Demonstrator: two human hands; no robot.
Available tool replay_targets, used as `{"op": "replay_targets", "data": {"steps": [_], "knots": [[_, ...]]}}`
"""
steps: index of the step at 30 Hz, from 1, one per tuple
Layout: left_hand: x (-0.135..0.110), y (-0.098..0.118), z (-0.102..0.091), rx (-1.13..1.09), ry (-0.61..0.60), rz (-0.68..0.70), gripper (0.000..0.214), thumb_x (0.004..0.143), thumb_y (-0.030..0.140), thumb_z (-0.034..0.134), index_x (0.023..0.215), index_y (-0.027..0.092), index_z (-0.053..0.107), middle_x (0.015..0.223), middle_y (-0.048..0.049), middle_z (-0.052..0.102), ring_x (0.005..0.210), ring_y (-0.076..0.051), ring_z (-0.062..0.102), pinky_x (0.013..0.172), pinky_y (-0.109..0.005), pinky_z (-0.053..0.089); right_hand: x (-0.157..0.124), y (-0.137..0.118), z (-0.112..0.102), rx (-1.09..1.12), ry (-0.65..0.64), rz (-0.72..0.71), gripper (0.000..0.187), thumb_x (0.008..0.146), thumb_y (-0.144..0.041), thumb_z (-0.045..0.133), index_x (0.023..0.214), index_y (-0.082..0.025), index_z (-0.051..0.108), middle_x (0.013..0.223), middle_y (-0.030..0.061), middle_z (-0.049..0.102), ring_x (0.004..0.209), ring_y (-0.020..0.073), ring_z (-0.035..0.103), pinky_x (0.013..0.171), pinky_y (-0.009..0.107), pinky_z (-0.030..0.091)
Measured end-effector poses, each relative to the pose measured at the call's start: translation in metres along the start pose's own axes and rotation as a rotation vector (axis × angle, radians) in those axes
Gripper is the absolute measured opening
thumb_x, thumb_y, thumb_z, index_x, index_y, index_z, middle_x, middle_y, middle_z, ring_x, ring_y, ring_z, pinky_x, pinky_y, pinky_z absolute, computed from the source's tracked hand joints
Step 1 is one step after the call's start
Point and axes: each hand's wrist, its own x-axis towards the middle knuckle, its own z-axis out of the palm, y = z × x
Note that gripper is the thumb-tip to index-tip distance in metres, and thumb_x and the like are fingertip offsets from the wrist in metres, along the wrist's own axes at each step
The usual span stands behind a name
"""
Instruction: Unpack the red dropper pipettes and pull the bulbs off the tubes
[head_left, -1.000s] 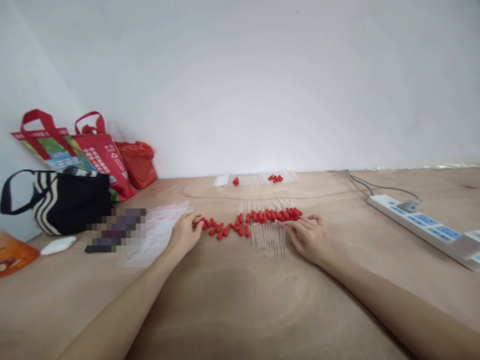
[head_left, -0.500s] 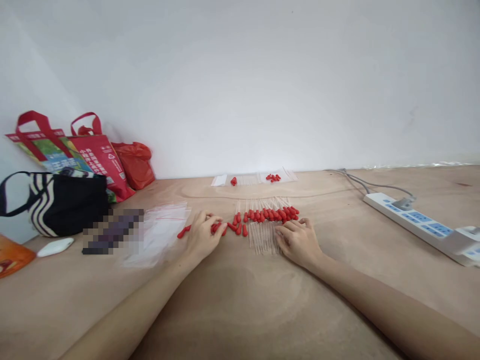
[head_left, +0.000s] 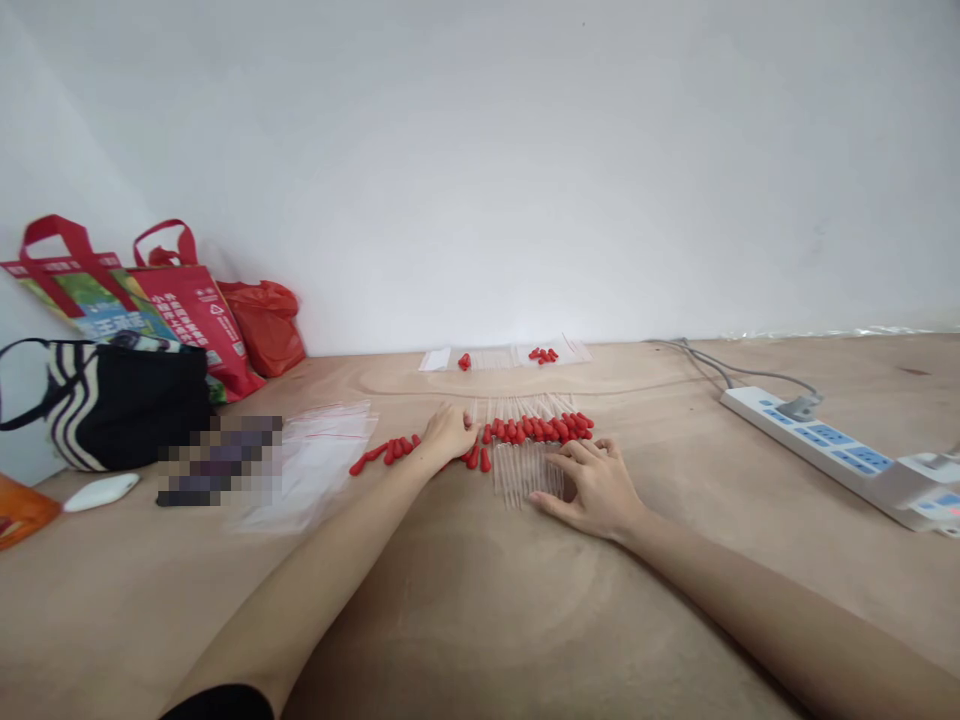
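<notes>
A row of glass droppers with red rubber bulbs point(head_left: 529, 430) lies across the middle of the table, their clear tubes pointing away from me. Nearer me is a second layer of clear glass tubes point(head_left: 517, 475). At the row's left end my left hand point(head_left: 450, 432) is closed, with a bit of red showing at its fingertips; most of its fingers are hidden. My right hand point(head_left: 600, 487) rests at the right side of the near tubes, thumb and fingers apart, fingertips over them. Several loose red bulbs point(head_left: 390, 450) lie left of my left hand.
Clear zip bags point(head_left: 322, 460) lie at left, beside a blurred-out dark object point(head_left: 225, 460). Behind are a black bag point(head_left: 135, 400) and red shopping bags point(head_left: 202, 320). Filled bags point(head_left: 491, 357) lie by the wall. A power strip point(head_left: 817, 435) is at right.
My left hand has moved right, from the loose bulbs to the left end of the dropper row. My right thumb has spread away from the fingers. The view has shifted slightly.
</notes>
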Motion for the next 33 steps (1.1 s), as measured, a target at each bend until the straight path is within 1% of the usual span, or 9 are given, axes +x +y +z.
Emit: {"op": "replay_targets", "data": {"steps": [4,8,14,17,21,23,28,30,33], "knots": [[0.006,0.004,0.002,0.038,-0.05,-0.014,0.013,0.072,0.026,0.054,0.069,0.016,0.061,0.08,-0.0081,0.063,0.076,-0.019,0.06,0.065,-0.026,0.044,-0.002,0.003,-0.004,0.025,-0.052,-0.033,0.047,0.072,-0.06,0.048,0.094,-0.021,0.062,0.09,0.0064,0.06,0.083,0.0201,0.052,0.08,0.04,0.028],[0.011,0.007,0.005,0.066,-0.075,-0.046,0.014,0.069,0.028,0.056,0.068,0.015,0.063,0.073,-0.0092,0.065,0.072,-0.02,0.062,0.061,-0.025,0.044,-0.003,0.01,-0.004,0.091,-0.121,-0.074,0.047,0.075,-0.056,0.048,0.104,-0.021,0.059,0.101,0.0084,0.057,0.091,0.0212,0.051,0.082,0.04,0.033],[0.012,0.01,0.005,0.067,-0.073,-0.041,0.019,0.072,0.03,0.053,0.067,0.014,0.063,0.068,-0.0101,0.065,0.067,-0.02,0.063,0.057,-0.025,0.045,-0.002,0.025,-0.003,0.213,-0.193,-0.166,0.051,0.078,-0.054,0.046,0.114,-0.018,0.052,0.109,0.0107,0.055,0.097,0.0213,0.051,0.082,0.036,0.042],[0.007,0.012,-0.005,0.074,-0.026,-0.019,0.02,0.074,0.028,0.051,0.069,0.013,0.062,0.078,-0.0119,0.065,0.071,-0.021,0.062,0.058,-0.026,0.044,-0.002,0.032,-0.003,0.242,-0.214,-0.201,0.052,0.078,-0.053,0.046,0.117,-0.019,0.051,0.112,0.011,0.053,0.099,0.0211,0.051,0.082,0.035,0.044],[-0.012,0.012,-0.02,0.076,0.081,0.047,0.019,0.08,0.025,0.043,0.083,0.014,0.057,0.096,-0.0123,0.06,0.087,-0.022,0.058,0.069,-0.029,0.044,-0.003,0.036,-0.002,0.208,-0.168,-0.238,0.053,0.077,-0.054,0.048,0.116,-0.019,0.051,0.111,0.0107,0.054,0.101,0.0219,0.051,0.084,0.038,0.042],[-0.028,0.008,-0.021,0.059,0.128,0.127,0.019,0.084,0.025,0.039,0.091,0.015,0.053,0.092,-0.0089,0.06,0.086,-0.021,0.057,0.071,-0.03,0.044,-0.002,0.035,-0.001,0.173,-0.082,-0.235,0.052,0.076,-0.053,0.05,0.115,-0.02,0.051,0.109,0.0102,0.055,0.1,0.0222,0.051,0.085,0.04,0.041],[-0.065,-0.01,-0.003,0.006,0.267,0.557,0.017,0.088,0.026,0.037,0.084,0.018,0.052,0.08,-0.0041,0.061,0.075,-0.017,0.057,0.069,-0.029,0.043,0.0,0.026,0.001,0.153,0.226,-0.152,0.052,0.079,-0.044,0.051,0.122,-0.017,0.042,0.109,0.0124,0.054,0.101,0.022,0.05,0.084,0.039,0.039],[-0.074,-0.014,0.004,-0.03,0.342,0.698,0.019,0.088,0.026,0.037,0.079,0.017,0.052,0.076,-0.0035,0.061,0.072,-0.016,0.056,0.068,-0.029,0.042,0.001,0.021,0.001,0.127,0.247,-0.163,0.054,0.078,-0.045,0.051,0.123,-0.018,0.042,0.11,0.0125,0.054,0.102,0.0226,0.048,0.086,0.04,0.037],[-0.077,-0.012,0.01,-0.11,0.426,0.803,0.018,0.087,0.026,0.041,0.076,0.017,0.051,0.073,-0.0028,0.061,0.069,-0.015,0.055,0.067,-0.028,0.042,0.003,0.013,0.003,0.07,0.173,-0.227,0.046,0.079,-0.045,0.05,0.117,-0.02,0.049,0.108,0.0095,0.057,0.102,0.0217,0.048,0.09,0.041,0.032]]}}
